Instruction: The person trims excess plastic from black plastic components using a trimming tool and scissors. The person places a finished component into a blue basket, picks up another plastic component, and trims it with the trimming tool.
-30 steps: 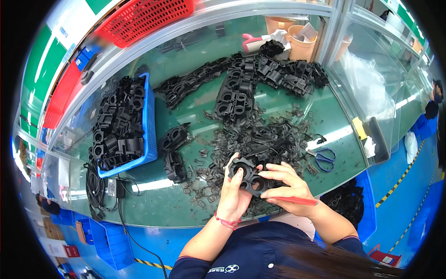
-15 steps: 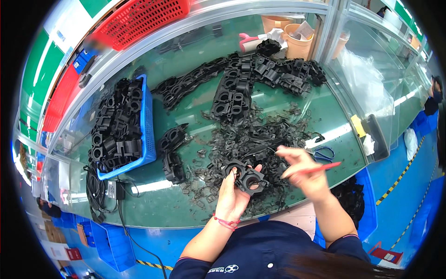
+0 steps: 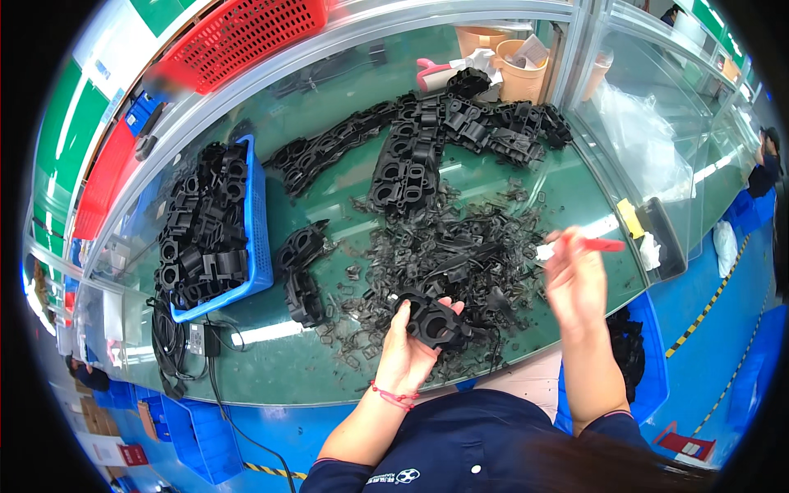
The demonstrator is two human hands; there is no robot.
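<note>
My left hand [image 3: 408, 359] is closed around a black plastic part [image 3: 436, 322] with round holes, held above a heap of black plastic scraps [image 3: 460, 251]. To the right, my right hand [image 3: 578, 287] grips a slim red-handled tool [image 3: 604, 245]. A small pale tip shows at the tool's other end. Motion smears this hand, so the tool's exact kind is unclear. The two hands are well apart, and the tool does not touch the part. More black parts [image 3: 302, 283] lie left of the scraps.
A blue basket [image 3: 261, 238] full of black parts stands at the left, cables [image 3: 168, 345] below it. Rows of parts [image 3: 403, 177] lie farther back. Orange bins [image 3: 522, 80] stand at the back, a dark tray [image 3: 664, 238] at the right. A blue crate [image 3: 653, 370] sits below the table's right edge.
My right hand with the red-handled tool has moved right and up, away from the black plastic part. My left hand keeps its hold, the part slightly turned.
</note>
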